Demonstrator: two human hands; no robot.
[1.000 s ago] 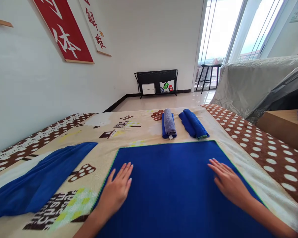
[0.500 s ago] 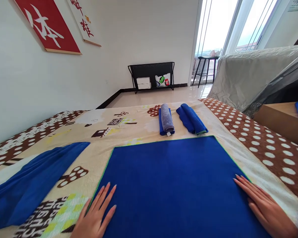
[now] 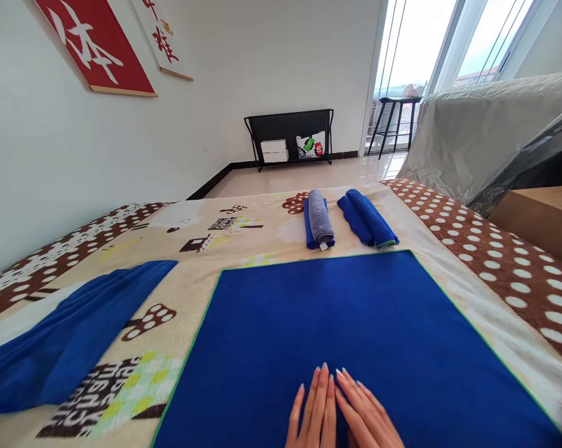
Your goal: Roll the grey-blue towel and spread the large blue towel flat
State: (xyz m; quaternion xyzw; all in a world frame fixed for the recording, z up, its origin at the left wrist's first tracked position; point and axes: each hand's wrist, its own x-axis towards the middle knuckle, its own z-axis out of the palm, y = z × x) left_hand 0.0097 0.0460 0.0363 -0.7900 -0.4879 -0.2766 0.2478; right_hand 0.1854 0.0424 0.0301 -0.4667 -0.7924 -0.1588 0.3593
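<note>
A blue towel with green edging lies spread flat on the patterned blanket. Side by side near its lower middle, my left hand and my right hand rest on the cloth with fingers stretched out. Neither hand holds anything; their fingertips almost meet. Beyond the towel's far edge lie a grey rolled towel on top of blue cloth, and a blue rolled towel to its right. Another blue cloth lies loosely crumpled on the left.
The blanket has a brown polka-dot border. Past the bed, a black rack stands against the wall and a black stool by the window. On the right are a plastic-covered piece of furniture and a brown box-like surface.
Both hands have moved inward from the towel's left and right edges to its middle, now next to each other. The view has shifted slightly; the towel stays spread out.
</note>
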